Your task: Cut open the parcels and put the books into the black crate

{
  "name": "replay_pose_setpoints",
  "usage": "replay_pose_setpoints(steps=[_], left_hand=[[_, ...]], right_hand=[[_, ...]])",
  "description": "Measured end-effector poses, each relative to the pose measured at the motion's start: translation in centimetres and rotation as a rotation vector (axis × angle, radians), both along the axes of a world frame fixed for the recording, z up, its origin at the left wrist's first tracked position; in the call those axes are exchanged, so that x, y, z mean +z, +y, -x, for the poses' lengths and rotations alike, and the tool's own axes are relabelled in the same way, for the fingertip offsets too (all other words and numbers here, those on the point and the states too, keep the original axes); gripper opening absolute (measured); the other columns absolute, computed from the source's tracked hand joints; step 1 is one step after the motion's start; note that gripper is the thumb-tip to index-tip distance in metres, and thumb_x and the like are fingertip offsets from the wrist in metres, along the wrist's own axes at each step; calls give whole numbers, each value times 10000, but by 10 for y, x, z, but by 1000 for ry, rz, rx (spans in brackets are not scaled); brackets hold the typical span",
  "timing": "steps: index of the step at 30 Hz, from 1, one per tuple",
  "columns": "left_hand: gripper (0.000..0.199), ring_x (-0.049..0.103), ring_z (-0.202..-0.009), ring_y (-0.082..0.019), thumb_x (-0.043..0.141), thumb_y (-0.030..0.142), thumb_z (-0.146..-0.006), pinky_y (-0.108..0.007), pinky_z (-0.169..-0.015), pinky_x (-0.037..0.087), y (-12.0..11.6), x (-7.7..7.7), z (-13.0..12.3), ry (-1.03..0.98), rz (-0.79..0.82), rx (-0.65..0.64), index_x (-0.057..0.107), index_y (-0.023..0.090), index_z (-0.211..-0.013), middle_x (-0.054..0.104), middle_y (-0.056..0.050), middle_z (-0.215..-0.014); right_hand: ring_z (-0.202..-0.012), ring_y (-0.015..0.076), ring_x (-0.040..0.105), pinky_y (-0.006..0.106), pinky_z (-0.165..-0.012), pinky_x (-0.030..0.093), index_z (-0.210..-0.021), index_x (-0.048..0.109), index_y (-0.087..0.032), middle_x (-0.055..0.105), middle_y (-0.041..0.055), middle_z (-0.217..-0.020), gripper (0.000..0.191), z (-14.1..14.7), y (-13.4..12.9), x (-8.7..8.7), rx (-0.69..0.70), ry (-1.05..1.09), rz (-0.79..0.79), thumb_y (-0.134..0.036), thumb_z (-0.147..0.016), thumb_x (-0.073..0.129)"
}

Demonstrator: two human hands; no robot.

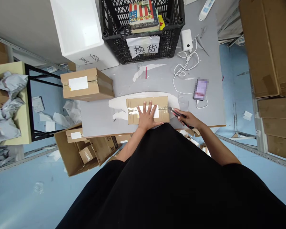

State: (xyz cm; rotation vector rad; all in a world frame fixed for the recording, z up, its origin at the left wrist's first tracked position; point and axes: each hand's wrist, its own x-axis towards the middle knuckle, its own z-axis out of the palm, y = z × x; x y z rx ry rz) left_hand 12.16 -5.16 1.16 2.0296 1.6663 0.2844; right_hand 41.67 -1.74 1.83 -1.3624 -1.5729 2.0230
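A small taped cardboard box with a white label lies near the front edge of the grey table. My left hand is spread flat on its top, over the label. In my closed right hand is a utility knife with a dark handle. The blade end points left at the box's right end, where the clear tape runs over the edge. Whether the blade touches the tape I cannot tell. Under the box lies a white worn patch on the tabletop.
Behind on the left sits another cardboard box. A white bin and a black crate with books line the back. To the right are a phone, its cable and a white power bank. Below left stands an open carton.
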Motion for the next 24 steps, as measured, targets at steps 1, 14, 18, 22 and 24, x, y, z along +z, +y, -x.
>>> replay_pose_setpoints(steps=[1,14,18,22,24], left_hand=[[1178,-68,-1557,-449,601,897,-645,-679,-1166,-216,0,0,0,-7,5,4,308,276,-1602,170,-101,-1699],[1184,-109,-1549,-461,643,872,-636,-717,-1168,-160,1,1,0,-28,47,11,309,275,-1602,142,-98,-1705],[1172,-64,-1557,-452,634,880,-636,-687,-1172,-195,2,1,-1,-23,19,18,324,283,-1595,165,-97,-1701],[1130,-22,-1559,-453,630,868,-655,-679,-1179,-190,2,3,-2,-38,-13,16,355,282,-1581,215,-105,-1688],[1063,48,-1562,-438,617,845,-697,-664,-1205,-146,0,7,0,-55,-27,22,385,275,-1564,263,-115,-1672]], right_hand=[[-560,104,480,276,-557,489,-1572,390,-275,557,-30,-745,710,-1,-2,-1,7,-3,-3,-379,-904,608],[-561,106,489,283,-580,482,-1587,355,-249,532,-39,-727,732,-6,-25,5,30,15,45,-444,-927,602],[-550,118,508,313,-599,508,-1573,377,-263,557,-46,-715,745,-14,-34,0,22,14,100,-492,-909,624],[-655,173,611,358,-658,551,-1466,460,-213,643,0,-797,703,-18,-48,-31,-252,-77,97,-520,-861,641],[-728,196,641,353,-681,552,-1283,551,-178,656,35,-839,543,-14,-52,-55,-372,-278,37,-502,-851,614]])
